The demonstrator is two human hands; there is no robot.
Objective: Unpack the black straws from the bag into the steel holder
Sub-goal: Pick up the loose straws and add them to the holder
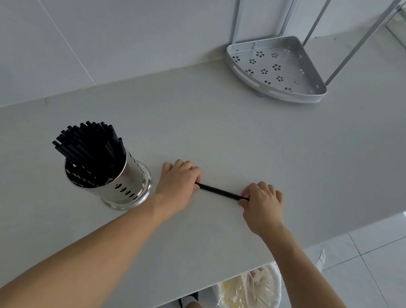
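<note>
The left hand (178, 183) is pinching one end of a single black straw (221, 192) while the right hand (264, 203) is pinching the other, fingers of both curling down over the tips so that the ends themselves are hidden. The straw is lying low over the pale countertop (252, 140), its long axis running nearly level from left to right between the hands, the right end sitting a little nearer the person; whether it is touching the surface cannot be told. It looks light, thin and fairly stiff, though likely to kink if squeezed or bent, so a gentle pinch near one end should be serving best, leaving the other end free to go down first. Just beside the left hand the steel holder (122, 183) is standing upright, already crowded with black straws (91, 146) leaning toward the upper left. No bag is showing on the counter. Farther back a perforated metal corner shelf (276, 67) is resting against the wall.
</note>
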